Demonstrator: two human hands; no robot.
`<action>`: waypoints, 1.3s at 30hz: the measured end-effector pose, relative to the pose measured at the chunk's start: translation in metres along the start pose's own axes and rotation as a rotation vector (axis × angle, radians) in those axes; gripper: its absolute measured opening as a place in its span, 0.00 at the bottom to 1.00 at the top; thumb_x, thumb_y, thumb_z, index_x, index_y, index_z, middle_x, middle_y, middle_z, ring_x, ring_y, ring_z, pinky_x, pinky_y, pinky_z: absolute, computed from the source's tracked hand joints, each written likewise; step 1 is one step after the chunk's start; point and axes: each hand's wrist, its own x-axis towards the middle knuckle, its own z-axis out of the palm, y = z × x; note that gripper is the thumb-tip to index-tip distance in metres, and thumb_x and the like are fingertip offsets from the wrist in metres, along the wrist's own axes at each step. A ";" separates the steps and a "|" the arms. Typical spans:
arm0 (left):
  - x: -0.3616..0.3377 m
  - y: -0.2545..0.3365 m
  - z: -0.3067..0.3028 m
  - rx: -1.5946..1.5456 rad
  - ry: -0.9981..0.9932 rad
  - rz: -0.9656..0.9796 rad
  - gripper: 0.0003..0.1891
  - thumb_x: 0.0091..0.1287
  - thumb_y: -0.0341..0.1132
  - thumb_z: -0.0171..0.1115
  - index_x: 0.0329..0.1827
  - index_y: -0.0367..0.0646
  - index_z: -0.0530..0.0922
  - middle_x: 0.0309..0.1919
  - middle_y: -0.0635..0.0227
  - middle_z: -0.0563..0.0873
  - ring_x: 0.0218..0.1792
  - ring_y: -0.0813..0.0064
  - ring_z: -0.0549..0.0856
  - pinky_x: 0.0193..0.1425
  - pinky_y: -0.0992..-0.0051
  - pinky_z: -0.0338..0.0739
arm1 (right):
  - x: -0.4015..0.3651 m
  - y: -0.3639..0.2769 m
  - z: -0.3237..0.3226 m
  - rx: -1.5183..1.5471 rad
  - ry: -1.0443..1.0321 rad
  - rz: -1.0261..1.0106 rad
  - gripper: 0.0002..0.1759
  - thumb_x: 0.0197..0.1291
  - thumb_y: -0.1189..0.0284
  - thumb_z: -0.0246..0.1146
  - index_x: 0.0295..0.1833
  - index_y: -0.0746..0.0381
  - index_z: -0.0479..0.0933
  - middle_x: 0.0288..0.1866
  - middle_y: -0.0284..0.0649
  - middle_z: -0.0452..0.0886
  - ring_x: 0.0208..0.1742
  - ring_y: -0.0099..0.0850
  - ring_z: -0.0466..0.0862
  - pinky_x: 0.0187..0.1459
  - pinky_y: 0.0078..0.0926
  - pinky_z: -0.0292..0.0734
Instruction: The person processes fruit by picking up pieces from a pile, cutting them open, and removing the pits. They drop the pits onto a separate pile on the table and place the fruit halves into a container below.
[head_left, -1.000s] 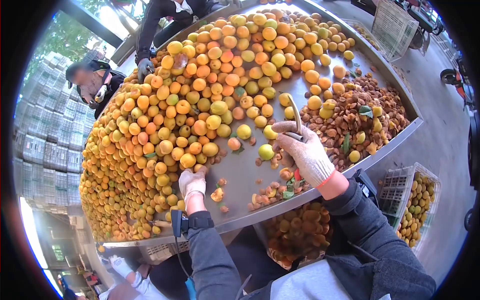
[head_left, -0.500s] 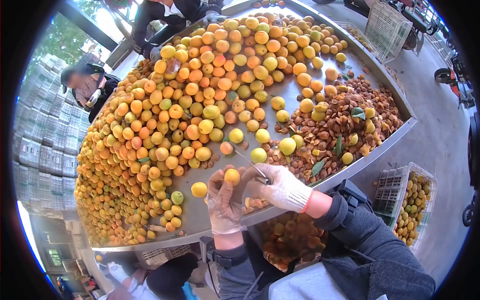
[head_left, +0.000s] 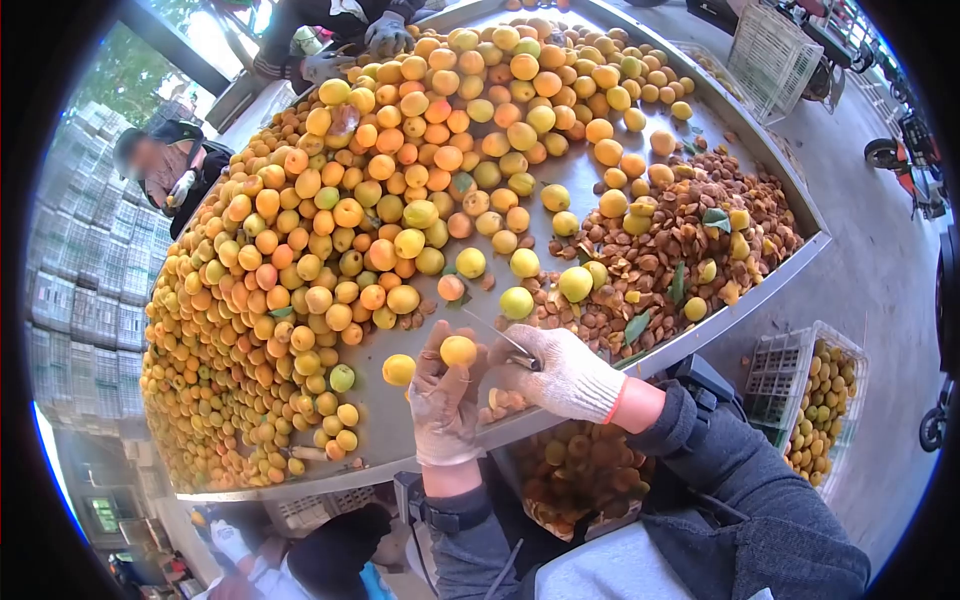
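My left hand (head_left: 446,415), in a stained white glove, is closed on a yellow-orange apricot (head_left: 458,351) held up at its fingertips. In a white knitted glove, my right hand (head_left: 570,375) grips a narrow knife (head_left: 522,360). Its thin blade points up and left, just beyond the held apricot and apart from it. A loose apricot (head_left: 398,370) lies on the metal table (head_left: 385,435) left of my left hand. Beyond both hands a large heap of whole apricots (head_left: 330,220) spreads over the table. Brown pits (head_left: 690,230) with scraps of flesh and leaves are piled to the right.
A raised metal rim (head_left: 740,306) edges the table. Below it, near my lap, sits a container of apricot pieces (head_left: 580,470). A crate of apricots (head_left: 815,400) stands on the floor at right. Co-workers' gloved hands (head_left: 388,35) work at the far side; another person sits at lower left.
The view has shifted slightly. My hands keep nearly the same pose with the apricot and knife. At the far side, a co-worker's gloved hands have moved.
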 end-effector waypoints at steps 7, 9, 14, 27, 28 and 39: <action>-0.006 0.001 -0.004 0.116 0.003 0.013 0.28 0.55 0.32 0.75 0.59 0.33 0.75 0.46 0.57 0.84 0.45 0.67 0.85 0.55 0.70 0.82 | -0.010 -0.004 0.002 -0.191 -0.119 -0.052 0.11 0.55 0.71 0.58 0.44 0.60 0.78 0.36 0.48 0.84 0.40 0.47 0.84 0.42 0.39 0.79; -0.006 0.000 -0.003 0.211 0.007 0.051 0.29 0.54 0.34 0.76 0.58 0.31 0.76 0.45 0.58 0.84 0.43 0.68 0.86 0.52 0.72 0.82 | -0.012 -0.003 0.004 -0.207 -0.120 -0.068 0.10 0.55 0.71 0.58 0.43 0.59 0.78 0.36 0.47 0.84 0.39 0.47 0.84 0.41 0.40 0.79; -0.010 0.001 0.005 0.281 0.072 0.035 0.29 0.54 0.33 0.76 0.58 0.31 0.76 0.43 0.59 0.84 0.41 0.71 0.85 0.50 0.74 0.81 | -0.015 0.001 0.003 -0.269 -0.127 -0.073 0.10 0.54 0.72 0.57 0.42 0.58 0.78 0.34 0.48 0.83 0.38 0.49 0.83 0.41 0.43 0.78; -0.026 -0.006 0.043 0.284 0.141 0.060 0.26 0.53 0.21 0.72 0.57 0.32 0.77 0.45 0.63 0.84 0.41 0.76 0.83 0.47 0.80 0.80 | -0.014 0.001 0.003 -0.394 -0.145 -0.029 0.18 0.53 0.72 0.58 0.51 0.60 0.77 0.35 0.52 0.83 0.39 0.52 0.83 0.41 0.45 0.78; -0.025 -0.006 0.041 0.284 0.140 0.061 0.26 0.53 0.21 0.72 0.57 0.32 0.77 0.45 0.63 0.84 0.41 0.76 0.83 0.47 0.80 0.80 | -0.016 -0.005 0.003 -0.450 -0.140 -0.004 0.19 0.53 0.72 0.58 0.52 0.60 0.76 0.35 0.52 0.83 0.39 0.52 0.83 0.41 0.46 0.78; -0.029 0.003 0.038 0.572 0.037 0.019 0.27 0.53 0.20 0.72 0.58 0.31 0.76 0.45 0.57 0.85 0.45 0.70 0.85 0.48 0.77 0.81 | -0.017 0.018 0.012 -0.082 -0.283 0.048 0.14 0.55 0.69 0.59 0.47 0.62 0.79 0.32 0.52 0.82 0.34 0.47 0.83 0.38 0.40 0.77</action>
